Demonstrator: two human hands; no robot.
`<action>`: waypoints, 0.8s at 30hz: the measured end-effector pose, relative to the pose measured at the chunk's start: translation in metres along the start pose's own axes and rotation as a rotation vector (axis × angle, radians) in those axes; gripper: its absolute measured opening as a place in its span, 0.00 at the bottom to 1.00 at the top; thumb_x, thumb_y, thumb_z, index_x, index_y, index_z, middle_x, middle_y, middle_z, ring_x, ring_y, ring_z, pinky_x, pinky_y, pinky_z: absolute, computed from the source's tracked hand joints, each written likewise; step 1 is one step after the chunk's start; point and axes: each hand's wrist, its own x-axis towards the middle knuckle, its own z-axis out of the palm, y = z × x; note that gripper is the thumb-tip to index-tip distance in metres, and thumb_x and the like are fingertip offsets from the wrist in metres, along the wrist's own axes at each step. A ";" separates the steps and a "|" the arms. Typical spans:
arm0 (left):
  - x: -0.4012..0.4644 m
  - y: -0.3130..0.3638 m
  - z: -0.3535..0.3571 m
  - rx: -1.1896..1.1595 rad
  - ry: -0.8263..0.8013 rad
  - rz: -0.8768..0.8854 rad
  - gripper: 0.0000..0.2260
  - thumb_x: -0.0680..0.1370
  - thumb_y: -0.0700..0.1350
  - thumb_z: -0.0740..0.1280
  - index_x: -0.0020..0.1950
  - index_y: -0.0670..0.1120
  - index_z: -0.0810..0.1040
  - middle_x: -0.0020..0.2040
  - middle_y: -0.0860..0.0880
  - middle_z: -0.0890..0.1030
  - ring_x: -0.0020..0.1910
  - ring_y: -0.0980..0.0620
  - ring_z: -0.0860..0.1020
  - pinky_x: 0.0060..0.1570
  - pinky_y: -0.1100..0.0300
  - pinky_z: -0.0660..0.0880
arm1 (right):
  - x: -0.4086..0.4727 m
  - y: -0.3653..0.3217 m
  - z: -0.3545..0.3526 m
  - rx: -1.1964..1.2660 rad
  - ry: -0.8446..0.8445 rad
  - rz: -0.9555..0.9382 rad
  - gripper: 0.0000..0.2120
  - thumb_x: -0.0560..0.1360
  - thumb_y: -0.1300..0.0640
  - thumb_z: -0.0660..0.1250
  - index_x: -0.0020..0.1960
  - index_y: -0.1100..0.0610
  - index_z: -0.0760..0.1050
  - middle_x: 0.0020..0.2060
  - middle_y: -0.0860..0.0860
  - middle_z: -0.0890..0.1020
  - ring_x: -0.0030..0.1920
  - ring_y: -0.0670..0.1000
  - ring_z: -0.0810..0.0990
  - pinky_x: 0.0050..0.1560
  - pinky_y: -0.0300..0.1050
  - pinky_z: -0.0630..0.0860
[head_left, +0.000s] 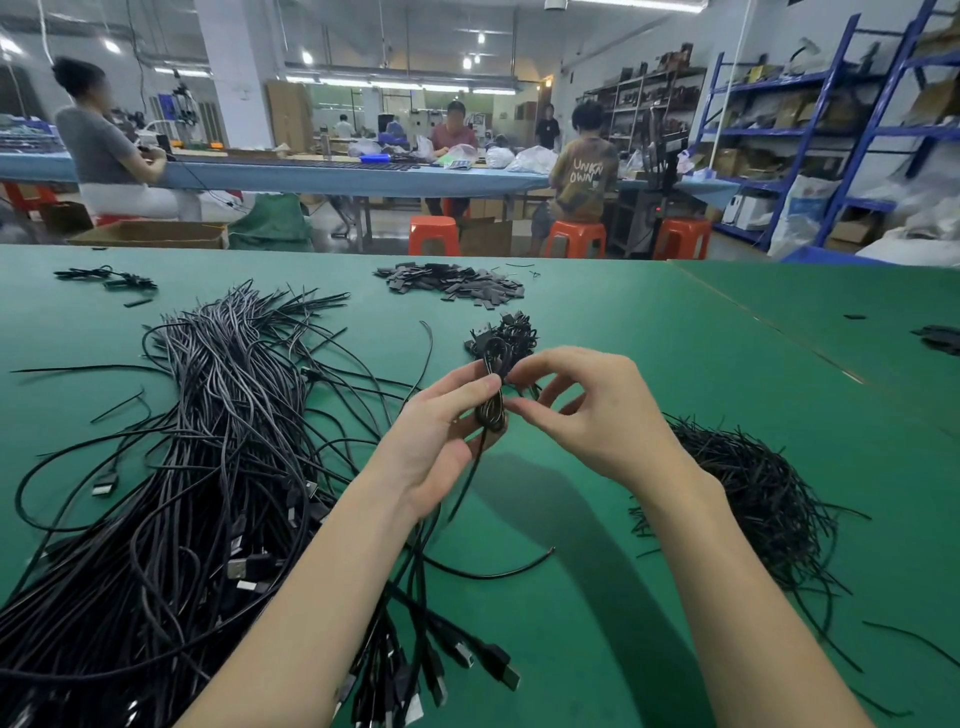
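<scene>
A green surface (649, 332) filled the lower view. The biggest thing on it was a loose heap of black USB cables (208, 441), spreading from 9 o'clock down to 6 o'clock, with plugs showing at its near end. At 4 o'clock lay a tangled pile of thin black ties (753, 493). At 12 o'clock, near the far edge, sat a pile of small flat black pieces (452, 283). Beyond the surface, at 1 o'clock, a seated person's brown shirt (587, 176) read "UNKN OWN" on the back.

At the centre, both hands were raised above the surface. The left hand (441, 431) gripped a coiled cable (491, 410), with the thumb laid across the loops, the fingers curled behind them and a loose tail hanging below. The right hand (587, 410) pinched the coil's right side between thumb and forefinger, its other fingers half curled. Just past the fingertips lay a small cluster of bundled cables (506, 332).
</scene>
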 end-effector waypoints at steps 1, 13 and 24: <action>0.000 0.000 0.001 0.014 -0.008 -0.001 0.11 0.71 0.41 0.73 0.53 0.46 0.86 0.50 0.47 0.84 0.40 0.54 0.80 0.44 0.60 0.77 | 0.000 -0.001 0.000 -0.004 0.029 -0.008 0.04 0.73 0.51 0.77 0.48 0.46 0.84 0.42 0.38 0.84 0.39 0.44 0.82 0.40 0.48 0.80; -0.002 0.001 -0.001 0.087 -0.022 0.032 0.14 0.72 0.41 0.72 0.58 0.46 0.83 0.50 0.47 0.84 0.43 0.53 0.80 0.45 0.61 0.77 | 0.002 -0.005 0.004 0.971 -0.244 0.739 0.04 0.76 0.56 0.73 0.47 0.56 0.85 0.39 0.50 0.86 0.34 0.47 0.84 0.33 0.35 0.79; 0.003 -0.004 -0.007 -0.001 0.029 0.004 0.10 0.69 0.41 0.74 0.49 0.47 0.87 0.48 0.47 0.84 0.40 0.52 0.78 0.44 0.59 0.76 | -0.007 0.008 0.019 -0.132 0.181 -0.116 0.04 0.75 0.46 0.75 0.48 0.45 0.85 0.43 0.38 0.82 0.34 0.42 0.80 0.35 0.46 0.78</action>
